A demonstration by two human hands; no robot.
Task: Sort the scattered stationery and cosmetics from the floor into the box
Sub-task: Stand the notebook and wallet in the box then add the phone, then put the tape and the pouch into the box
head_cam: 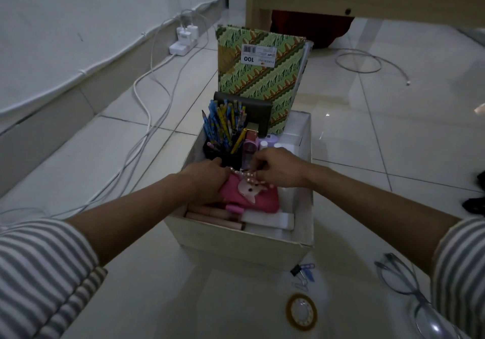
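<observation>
left grip (207, 179), right grip (278, 170) curled on pouch (259, 202)

Floor: the white square floor tiles (367, 133) are gleaming glossy and smooth.
Box: the white rectangular cardboard box (236, 244) is looking matt.
Book: the green batik-patterned paper-covered book (262, 89), at the box's 12 o'clock, is showing a faint sheen.
Pouch: the pink pearl-beaded pouch (267, 202) is looking soft.

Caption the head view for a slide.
Left hand and right hand hold a pink pouch in the white box near the pencils.
</observation>
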